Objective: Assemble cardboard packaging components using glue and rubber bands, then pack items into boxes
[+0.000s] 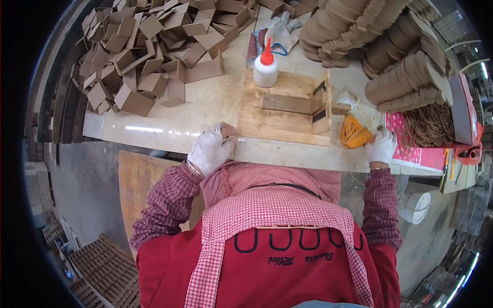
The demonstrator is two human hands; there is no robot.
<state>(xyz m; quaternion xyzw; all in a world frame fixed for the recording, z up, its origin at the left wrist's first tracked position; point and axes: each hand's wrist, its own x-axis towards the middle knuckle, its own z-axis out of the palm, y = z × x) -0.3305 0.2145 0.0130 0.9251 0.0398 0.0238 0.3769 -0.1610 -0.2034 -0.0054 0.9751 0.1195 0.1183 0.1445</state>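
Observation:
My left hand [209, 150], in a white glove with bare fingertips, rests at the table's front edge left of a wooden jig. Its fingers are curled in, and whatever they may hold is hidden. My right hand [381, 146], gloved in white too, lies at the front edge with its fingers loosely extended, beside a crumpled orange-yellow cloth [355, 132]. Between the hands sits the wooden jig board [277, 120], with a raised strip and an upright block at its right end. A white glue bottle [265, 74] with a red nozzle stands at the board's back edge.
Bent brown cardboard pieces [154, 61] are heaped at the back left. Stacks of brown cardboard cutouts [411, 77] rise at the back right, near a box with a bundle of rubber bands [430, 126]. A grey-white glove [282, 33] lies behind the bottle.

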